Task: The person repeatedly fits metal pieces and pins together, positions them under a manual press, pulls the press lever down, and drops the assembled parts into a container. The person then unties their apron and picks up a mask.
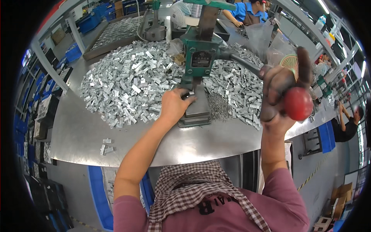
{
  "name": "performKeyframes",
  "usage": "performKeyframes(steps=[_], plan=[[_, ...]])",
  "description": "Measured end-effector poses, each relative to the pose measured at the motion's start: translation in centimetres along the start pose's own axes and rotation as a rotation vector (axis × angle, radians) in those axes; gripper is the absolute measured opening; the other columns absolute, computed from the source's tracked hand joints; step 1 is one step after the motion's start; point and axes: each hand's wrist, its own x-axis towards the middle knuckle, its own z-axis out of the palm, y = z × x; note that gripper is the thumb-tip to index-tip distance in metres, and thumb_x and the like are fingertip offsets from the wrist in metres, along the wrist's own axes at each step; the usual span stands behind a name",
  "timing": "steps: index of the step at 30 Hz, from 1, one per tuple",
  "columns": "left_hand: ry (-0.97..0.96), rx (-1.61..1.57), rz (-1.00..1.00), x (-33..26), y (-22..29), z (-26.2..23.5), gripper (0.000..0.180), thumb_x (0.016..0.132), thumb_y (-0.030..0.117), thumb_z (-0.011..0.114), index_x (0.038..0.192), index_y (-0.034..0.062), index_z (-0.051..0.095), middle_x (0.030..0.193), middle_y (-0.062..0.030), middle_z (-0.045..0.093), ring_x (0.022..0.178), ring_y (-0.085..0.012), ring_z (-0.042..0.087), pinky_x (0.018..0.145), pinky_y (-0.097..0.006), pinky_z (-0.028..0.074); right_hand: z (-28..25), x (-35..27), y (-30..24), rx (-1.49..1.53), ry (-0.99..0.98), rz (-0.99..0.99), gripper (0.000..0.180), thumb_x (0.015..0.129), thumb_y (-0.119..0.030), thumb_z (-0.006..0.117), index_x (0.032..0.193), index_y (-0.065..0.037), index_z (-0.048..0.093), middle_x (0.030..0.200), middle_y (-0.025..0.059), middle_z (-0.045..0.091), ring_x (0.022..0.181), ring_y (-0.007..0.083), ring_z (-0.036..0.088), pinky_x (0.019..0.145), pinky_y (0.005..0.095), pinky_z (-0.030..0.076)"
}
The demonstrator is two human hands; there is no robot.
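A green hand press (199, 58) stands on the metal table in front of me, its ram above a grey base (197, 106). My left hand (176, 104) is at that base, thumb and fingertips closing under the ram; what they pinch is too small and covered to make out. My right hand (275, 91), dark over the fingers and blurred, is wrapped round the press lever (245, 63). A red ball knob (298, 103) sits beside its palm. Left of the press spreads a large heap of small silvery metal blocks (127, 83). More such blocks (243, 83) lie to its right.
Thin metal pins (218, 107) are piled beside the press base. A few loose blocks (107, 147) lie near the front edge of the table (81, 131). Behind are a tray of parts (118, 33), a fan (181, 13) and a person in blue (245, 13). Another person (348, 121) is at right.
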Motion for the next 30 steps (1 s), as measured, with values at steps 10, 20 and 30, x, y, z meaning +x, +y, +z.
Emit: performKeyframes(steps=[10, 20, 30], plan=[[0.096, 0.065, 0.020, -4.0, -0.8, -6.7, 0.022, 0.068, 0.025, 0.071, 0.081, 0.0073, 0.068, 0.080, -0.0083, 0.063, 0.079, -0.0279, 0.057, 0.067, -0.036, 0.045, -1.9, 1.4, -0.4, -0.478, 0.581, 0.133, 0.042, 0.084, -0.007, 0.058, 0.122, 0.004, 0.043, 0.098, 0.0121, 0.061, 0.094, 0.0184, 0.058, 0.076, 0.0258, 0.046], [0.208, 0.776, -0.179, -16.1, -9.7, -18.1, 0.025, 0.076, 0.020, 0.062, 0.094, 0.0027, 0.059, 0.090, -0.0165, 0.059, 0.085, -0.0349, 0.055, 0.072, -0.042, 0.043, 24.3, -14.4, -2.1, 0.088, -0.877, 0.191, 0.030, 0.077, -0.022, 0.062, 0.102, -0.007, 0.055, 0.095, 0.0073, 0.056, 0.090, 0.0230, 0.055, 0.077, 0.0360, 0.043], [0.520, 0.732, -0.575, -27.2, -7.9, -25.9, 0.024, 0.085, 0.018, 0.057, 0.097, -0.0022, 0.061, 0.094, -0.0122, 0.062, 0.087, -0.0227, 0.057, 0.081, -0.033, 0.043, 8.9, -13.4, 1.8, -0.323, -0.473, 0.353, 0.018, 0.079, -0.019, 0.058, 0.093, -0.007, 0.059, 0.081, 0.0099, 0.059, 0.075, 0.0275, 0.059, 0.068, 0.0383, 0.048]])
